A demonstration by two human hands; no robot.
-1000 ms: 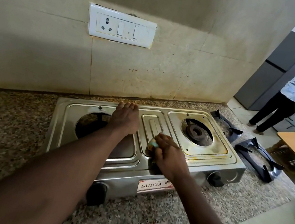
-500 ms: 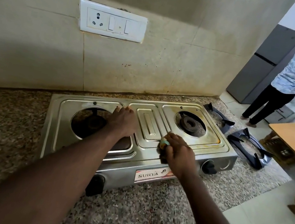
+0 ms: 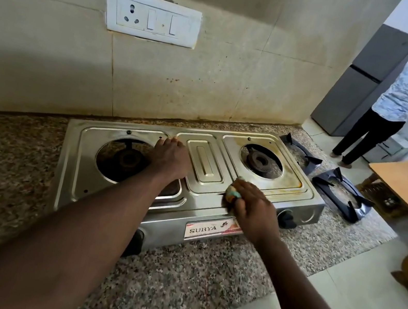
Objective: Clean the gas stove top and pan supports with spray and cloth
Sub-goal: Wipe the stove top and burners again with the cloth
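Where a speckled granite worktop (image 3: 16, 175) meets a tiled wall, a steel 2-burner gas stove (image 3: 71, 158) sits with its long axis running left to right along the worktop's back edge. Its 2 black pan supports (image 3: 343, 191) are off the stove and lie on the worktop past the stove's right end, near the worktop's right edge.

The left hand (image 3: 169, 157) rests flat, fingers straight, on the stove top between the left burner (image 3: 126, 158) and the raised centre panel (image 3: 206, 160), seemingly bracing the stove. The right hand (image 3: 251, 206) is at the stove's front edge, between the centre panel and the right burner (image 3: 260, 161). Its grip is clamped around a small bunched cloth (image 3: 233, 192) pressed onto the steel.

Yellow-brown staining rings the right burner's tray (image 3: 290, 183), which lies just beyond and to the right of the cloth, toward the back edge. The right hand is the nearer one to that tray and to the pan supports, so the next wipe likely runs away from the body and rightward along the stove's length. No spray bottle is in view.
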